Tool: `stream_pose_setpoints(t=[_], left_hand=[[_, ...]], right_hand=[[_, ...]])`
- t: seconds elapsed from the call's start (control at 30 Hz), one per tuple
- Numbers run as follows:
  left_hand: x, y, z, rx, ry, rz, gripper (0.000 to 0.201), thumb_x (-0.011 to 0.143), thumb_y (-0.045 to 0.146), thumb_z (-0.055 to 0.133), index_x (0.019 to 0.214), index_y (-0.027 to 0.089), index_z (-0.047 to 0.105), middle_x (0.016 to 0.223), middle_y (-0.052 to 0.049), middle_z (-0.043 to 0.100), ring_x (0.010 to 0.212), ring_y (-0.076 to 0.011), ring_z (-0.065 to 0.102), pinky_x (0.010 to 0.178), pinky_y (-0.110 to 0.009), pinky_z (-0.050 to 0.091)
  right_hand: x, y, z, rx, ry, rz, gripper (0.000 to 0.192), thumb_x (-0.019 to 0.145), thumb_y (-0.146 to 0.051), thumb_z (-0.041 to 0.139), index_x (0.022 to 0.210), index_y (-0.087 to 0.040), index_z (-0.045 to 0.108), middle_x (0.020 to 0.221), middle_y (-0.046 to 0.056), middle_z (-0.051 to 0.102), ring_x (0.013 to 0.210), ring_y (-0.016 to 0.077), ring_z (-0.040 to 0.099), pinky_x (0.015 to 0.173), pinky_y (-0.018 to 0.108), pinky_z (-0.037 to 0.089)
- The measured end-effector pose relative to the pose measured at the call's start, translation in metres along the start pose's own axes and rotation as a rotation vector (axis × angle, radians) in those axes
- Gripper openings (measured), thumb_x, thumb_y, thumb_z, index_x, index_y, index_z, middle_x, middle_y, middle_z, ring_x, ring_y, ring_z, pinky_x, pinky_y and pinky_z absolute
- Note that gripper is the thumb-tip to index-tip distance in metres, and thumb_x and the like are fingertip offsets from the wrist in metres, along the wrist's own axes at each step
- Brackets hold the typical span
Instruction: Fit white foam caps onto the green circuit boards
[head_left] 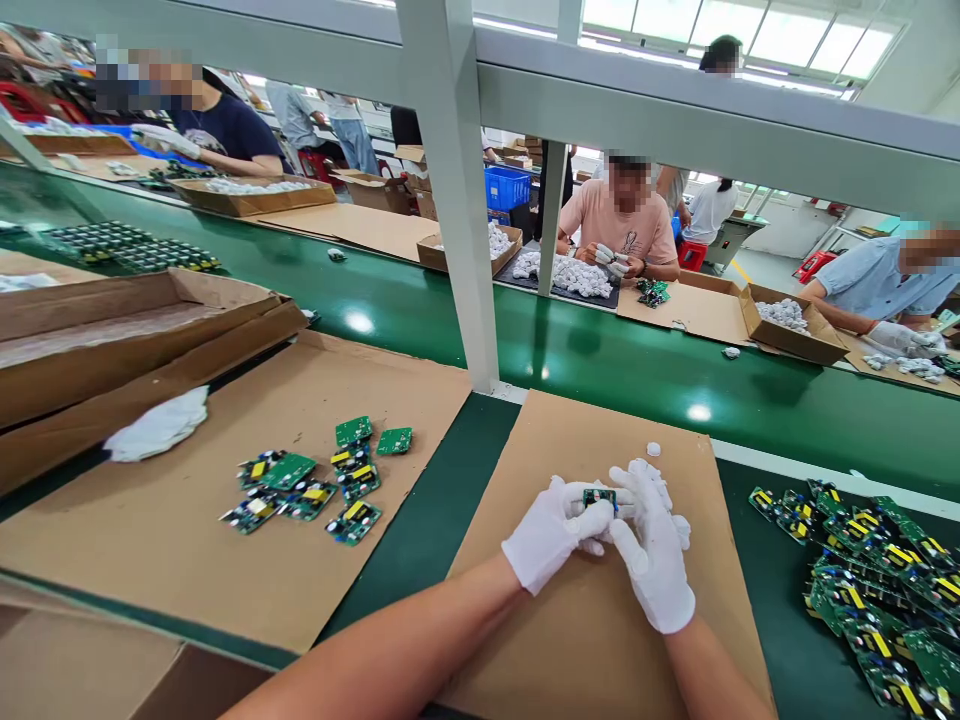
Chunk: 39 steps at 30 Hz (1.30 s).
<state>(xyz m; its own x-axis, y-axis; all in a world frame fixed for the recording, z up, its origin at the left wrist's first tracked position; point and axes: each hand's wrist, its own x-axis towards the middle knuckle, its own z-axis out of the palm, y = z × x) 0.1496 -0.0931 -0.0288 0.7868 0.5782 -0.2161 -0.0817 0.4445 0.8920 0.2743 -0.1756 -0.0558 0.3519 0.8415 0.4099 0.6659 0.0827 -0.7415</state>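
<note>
My left hand (559, 530), in a white glove, pinches a small green circuit board (600, 497) between thumb and fingers above the cardboard sheet (570, 640). Close to its right, my gloved right hand (651, 545) has its fingers stretched out and its thumb apart, near the board's edge. Beside and partly behind the right fingers lie small white pieces (681, 530), mostly covered by the hand. One separate white piece (654, 449) rests farther back on the cardboard. Whether the right fingertips touch any of these pieces is hard to make out.
A heap of circuit boards (870, 570) lies to the right, and a smaller group (289, 470) sits on the left cardboard. A white glove (161, 425) lies near a long cardboard tray (150, 370). A grey post (457, 200) rises ahead. Co-workers sit across the green belt (390, 310).
</note>
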Motion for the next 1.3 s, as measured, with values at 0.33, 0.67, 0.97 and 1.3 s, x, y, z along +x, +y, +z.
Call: stream_pose_setpoints(t=[0.33, 0.67, 0.97, 1.3], left_hand=[[0.001, -0.005, 0.002, -0.166, -0.128, -0.058, 0.033, 0.073, 0.043, 0.064, 0.087, 0.013, 0.059, 0.083, -0.006, 0.060, 0.074, -0.0146, 0.058, 0.072, -0.031, 0.048], [-0.001, 0.001, 0.003, -0.066, -0.122, -0.079, 0.037, 0.074, 0.049, 0.061, 0.083, 0.014, 0.054, 0.071, -0.003, 0.056, 0.065, -0.0121, 0.058, 0.059, -0.024, 0.047], [0.001, -0.003, -0.002, 0.009, -0.111, -0.064, 0.039, 0.069, 0.047, 0.067, 0.086, 0.015, 0.053, 0.079, -0.004, 0.058, 0.073, -0.0147, 0.059, 0.066, -0.029, 0.049], [0.003, -0.004, -0.001, -0.288, -0.172, -0.119, 0.032, 0.071, 0.043, 0.066, 0.079, 0.014, 0.054, 0.072, 0.001, 0.049, 0.064, -0.0094, 0.051, 0.066, -0.028, 0.044]], right_hand=[[0.001, -0.001, -0.002, 0.179, -0.268, 0.252, 0.048, 0.086, -0.043, 0.050, 0.127, -0.019, 0.050, 0.103, 0.008, 0.068, 0.100, 0.0245, 0.061, 0.088, 0.038, 0.051], [0.007, 0.000, -0.008, 0.390, -0.322, 0.287, 0.056, 0.085, -0.057, 0.043, 0.130, -0.023, 0.048, 0.126, 0.007, 0.058, 0.114, 0.0249, 0.054, 0.098, 0.040, 0.043], [0.001, 0.004, -0.001, 0.196, -0.237, 0.194, 0.045, 0.091, -0.044, 0.040, 0.129, -0.023, 0.049, 0.117, 0.005, 0.064, 0.113, 0.0239, 0.055, 0.093, 0.037, 0.048], [0.003, 0.001, -0.001, -0.337, -0.022, -0.223, 0.033, 0.075, -0.024, 0.061, 0.106, -0.030, 0.067, 0.123, 0.006, 0.058, 0.111, 0.0290, 0.054, 0.094, 0.045, 0.044]])
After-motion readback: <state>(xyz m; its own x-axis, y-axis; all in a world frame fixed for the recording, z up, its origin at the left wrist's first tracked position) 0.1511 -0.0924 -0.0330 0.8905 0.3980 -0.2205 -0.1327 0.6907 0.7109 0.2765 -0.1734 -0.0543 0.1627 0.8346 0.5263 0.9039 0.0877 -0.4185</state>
